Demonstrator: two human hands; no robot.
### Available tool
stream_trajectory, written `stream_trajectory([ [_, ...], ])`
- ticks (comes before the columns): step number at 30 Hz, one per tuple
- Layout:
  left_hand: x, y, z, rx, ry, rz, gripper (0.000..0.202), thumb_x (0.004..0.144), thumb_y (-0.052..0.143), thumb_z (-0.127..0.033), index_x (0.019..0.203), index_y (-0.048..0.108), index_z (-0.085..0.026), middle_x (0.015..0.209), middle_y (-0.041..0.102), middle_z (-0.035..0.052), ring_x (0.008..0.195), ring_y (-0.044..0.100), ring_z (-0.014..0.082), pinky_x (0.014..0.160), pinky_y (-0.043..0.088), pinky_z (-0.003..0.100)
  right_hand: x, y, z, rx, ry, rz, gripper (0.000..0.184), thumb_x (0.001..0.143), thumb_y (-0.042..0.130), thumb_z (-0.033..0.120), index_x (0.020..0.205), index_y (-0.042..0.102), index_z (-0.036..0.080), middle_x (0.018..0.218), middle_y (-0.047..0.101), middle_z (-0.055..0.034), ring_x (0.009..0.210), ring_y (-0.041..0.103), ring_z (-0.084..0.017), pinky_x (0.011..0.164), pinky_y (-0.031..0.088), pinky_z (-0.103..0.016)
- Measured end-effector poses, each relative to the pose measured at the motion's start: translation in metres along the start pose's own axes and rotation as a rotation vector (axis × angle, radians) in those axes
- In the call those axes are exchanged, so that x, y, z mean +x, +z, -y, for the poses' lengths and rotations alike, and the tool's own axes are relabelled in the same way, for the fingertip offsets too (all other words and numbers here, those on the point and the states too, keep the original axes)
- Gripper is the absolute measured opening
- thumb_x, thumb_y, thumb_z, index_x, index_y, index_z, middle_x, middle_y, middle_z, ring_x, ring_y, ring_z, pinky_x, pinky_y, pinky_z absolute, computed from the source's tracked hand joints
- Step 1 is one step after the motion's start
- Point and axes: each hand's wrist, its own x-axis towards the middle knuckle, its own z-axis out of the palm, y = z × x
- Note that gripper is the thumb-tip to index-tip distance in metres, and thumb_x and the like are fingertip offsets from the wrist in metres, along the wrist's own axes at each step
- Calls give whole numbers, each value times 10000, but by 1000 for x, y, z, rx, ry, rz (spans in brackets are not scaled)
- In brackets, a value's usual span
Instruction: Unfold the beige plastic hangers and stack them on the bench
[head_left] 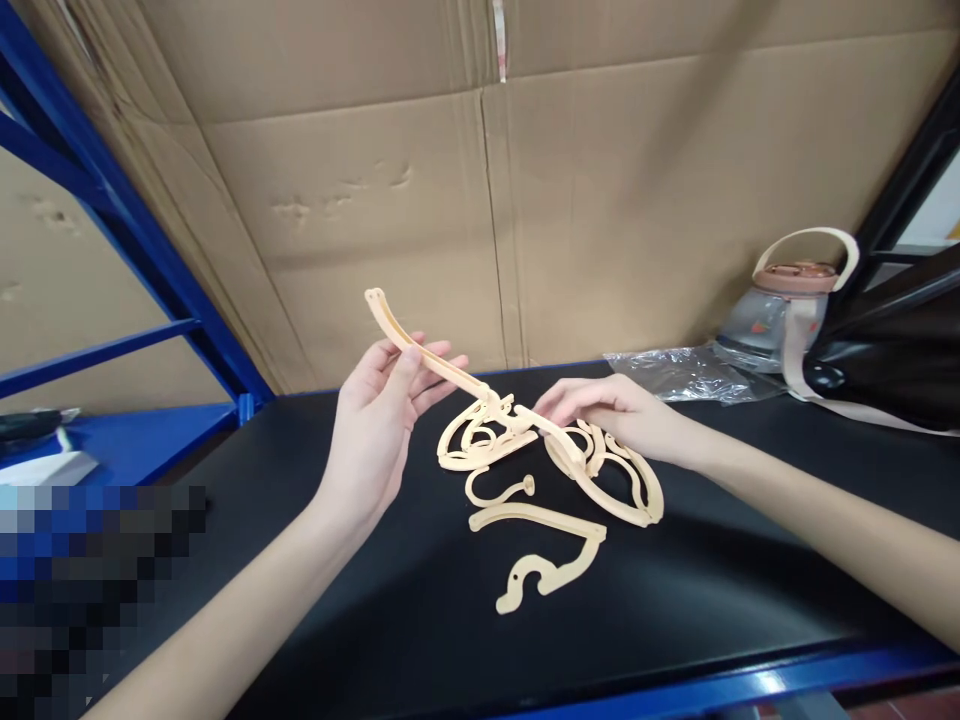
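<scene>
My left hand (382, 410) pinches a long cream plastic arm (420, 345) between thumb and fingers, lifted and slanting up to the left. Its lower end meets a cream curved scroll-shaped piece (480, 440) on the black table (315, 580). My right hand (611, 410) lies with curled fingers on a second cream scroll piece (622, 485), gripping it near the joint. Closer to me, two loose cream parts rest on the table: a small hook (499, 490) and a larger curved bracket (544, 550).
A cardboard wall (480, 200) stands behind the table. At the back right lie a crumpled clear plastic bag (682, 372), a clear jug with a pink lid and cream strap (787, 310), and a black object (892, 350). Blue shelf framing (112, 230) stands at left.
</scene>
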Motion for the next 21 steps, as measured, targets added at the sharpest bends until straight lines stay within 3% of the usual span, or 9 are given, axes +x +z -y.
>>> stream_trajectory([
  [3, -9, 7, 1, 27, 44, 88, 111, 904, 523, -261, 989, 527, -191, 1037, 654, 40, 1006, 644, 207, 915, 508, 380, 3, 5, 1, 43, 53, -76, 214, 917, 486, 257, 1048, 631, 170, 1017, 669, -57, 935, 628, -145, 837, 484, -321],
  [5, -18, 14, 0, 42, 57, 163, 115, 921, 494, -268, 1015, 501, -202, 1080, 650, 45, 1060, 620, 213, 937, 496, 392, 4, 13, 7, 100, 98, -26, 255, 919, 502, 309, 1110, 596, 169, 1033, 669, -59, 946, 630, -148, 850, 481, -318],
  [10, -28, 23, -3, 84, 92, 290, 125, 922, 475, -221, 1046, 463, -215, 1160, 630, 62, 1139, 572, 213, 985, 459, 397, -1, 23, 19, 141, 201, 195, 237, 886, 562, 355, 869, 628, 128, 683, 635, -4, 642, 605, -108, 612, 467, -226],
  [12, -21, 16, -1, 89, 119, 173, 213, 871, 536, -182, 1065, 457, -222, 1249, 574, 72, 1138, 573, 222, 1002, 440, 405, -2, 20, 17, 184, 228, 121, 230, 869, 583, 361, 842, 605, 134, 594, 545, 40, 501, 505, -71, 488, 396, -194],
  [14, -10, 4, 2, 132, 187, -70, 315, 822, 569, -149, 1101, 452, -236, 1353, 473, 76, 1148, 564, 233, 1023, 410, 427, -3, 16, 13, 240, 263, 22, 214, 866, 582, 353, 860, 584, 140, 569, 442, 71, 440, 387, -44, 424, 311, -177],
  [16, -1, -8, 7, 321, 406, -258, 349, 820, 546, -138, 1139, 464, -253, 1379, 437, 62, 1193, 522, 241, 1063, 342, 454, -3, 15, 10, 305, 302, -41, 189, 881, 553, 330, 884, 568, 142, 581, 384, 77, 448, 319, -40, 412, 257, -173],
  [17, 1, -12, 10, 500, 598, -208, 381, 823, 551, -144, 1171, 471, -274, 1388, 433, 39, 1248, 465, 249, 1094, 284, 465, -3, 16, 10, 332, 327, -57, 176, 888, 534, 316, 883, 560, 141, 591, 378, 72, 461, 311, -44, 412, 242, -175],
  [19, -1, -11, 13, 895, 913, 136, 384, 818, 584, -187, 1177, 516, -307, 1333, 511, 3, 1279, 423, 263, 1123, 202, 478, -3, 20, 10, 375, 385, -54, 159, 885, 516, 294, 853, 543, 141, 607, 393, 55, 481, 319, -54, 409, 226, -182],
  [21, -7, -2, 16, 1191, 923, 511, 345, 854, 551, -221, 1196, 538, -265, 1278, 570, 44, 1243, 462, 273, 1102, 239, 471, -5, 25, 12, 428, 436, -24, 157, 859, 546, 293, 805, 518, 148, 611, 406, 47, 488, 332, -60, 403, 218, -183],
])
